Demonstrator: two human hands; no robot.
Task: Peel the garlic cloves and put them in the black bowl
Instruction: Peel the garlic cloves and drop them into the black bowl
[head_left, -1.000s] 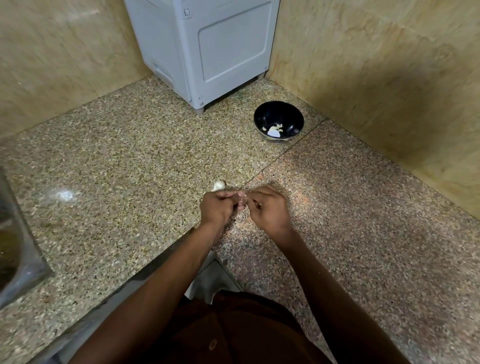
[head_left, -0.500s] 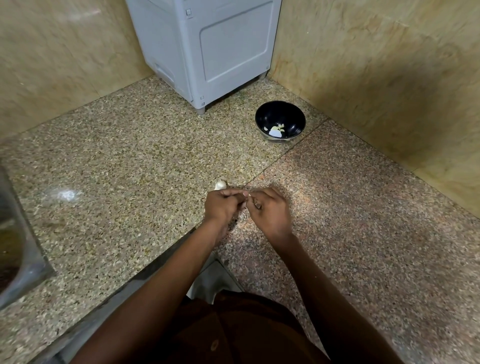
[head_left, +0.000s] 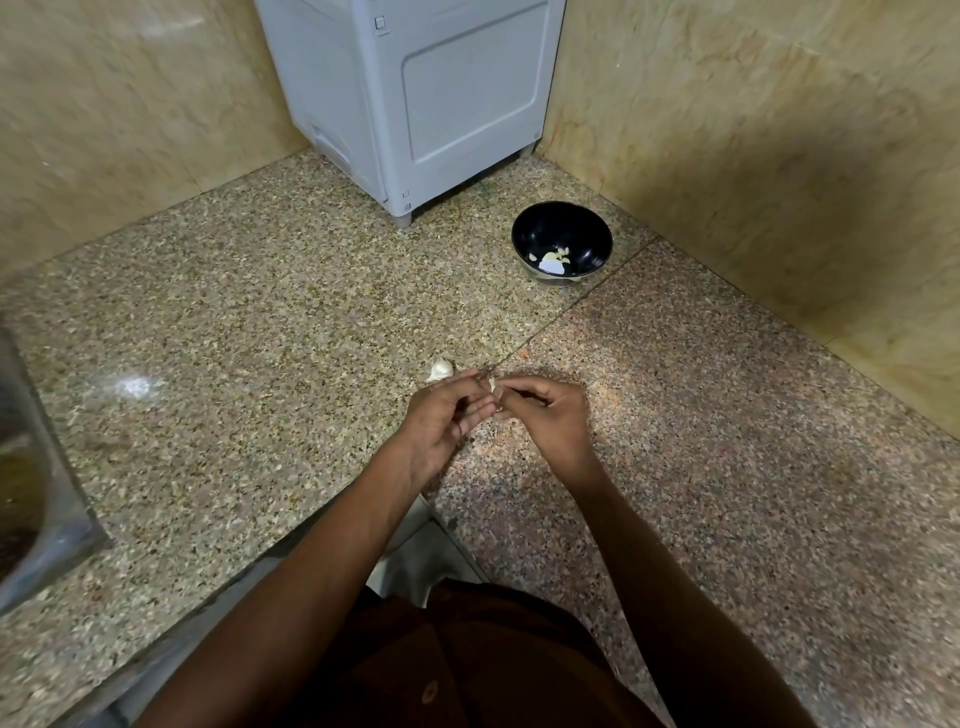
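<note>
My left hand (head_left: 448, 415) and my right hand (head_left: 545, 415) meet fingertip to fingertip over the granite counter (head_left: 260, 338). Between them they pinch a small pale garlic clove (head_left: 492, 385), mostly hidden by the fingers. Just beyond my left fingers, a white piece of garlic (head_left: 440, 370) lies on the counter. The black bowl (head_left: 562, 241) stands farther back to the right, near the wall corner, with a few pale garlic pieces in its bottom.
A grey-white appliance (head_left: 415, 104) stands in the back corner behind the bowl. Beige stone walls (head_left: 753, 156) close the counter at the back and right. A metal sink edge (head_left: 36, 467) shows at the far left. The counter's front edge runs below my arms.
My left hand has turned palm-up and its fingers have spread a little, so the clove's tip now shows between the fingertips. The hands stay in the same spot.
</note>
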